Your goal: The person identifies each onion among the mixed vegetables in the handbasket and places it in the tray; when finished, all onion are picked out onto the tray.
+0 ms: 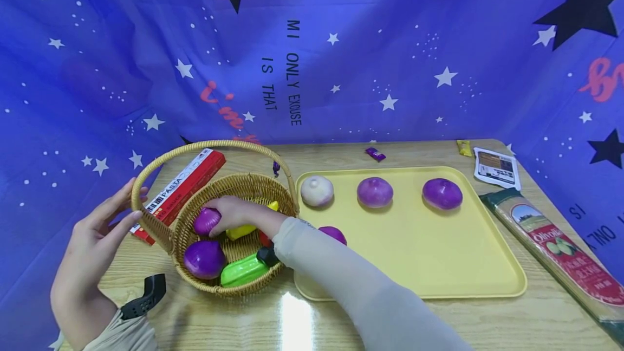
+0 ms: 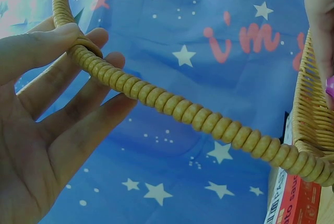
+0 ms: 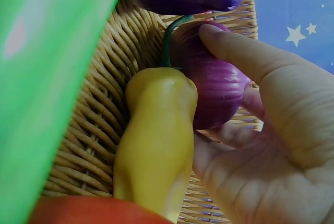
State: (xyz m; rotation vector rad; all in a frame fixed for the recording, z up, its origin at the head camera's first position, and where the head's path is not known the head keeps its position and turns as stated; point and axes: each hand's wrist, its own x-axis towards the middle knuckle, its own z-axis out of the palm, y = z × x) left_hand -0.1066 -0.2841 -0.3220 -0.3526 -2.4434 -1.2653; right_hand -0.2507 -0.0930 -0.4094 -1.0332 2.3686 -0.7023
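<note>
Purple onion (image 3: 219, 91) is gripped by right fingers (image 3: 238, 135).

The onion (image 3: 216, 88) is purple, the pepper (image 3: 156, 130) yellow, the tray (image 1: 414, 253) pale yellow, the backdrop (image 1: 351, 118) star-patterned blue.

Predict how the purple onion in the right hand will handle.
This onion looks rounded, so it may roll if pushed. Its sheen hints at slipperiness. No dent shows where the right hand grips it, so it's probably firm.
</note>
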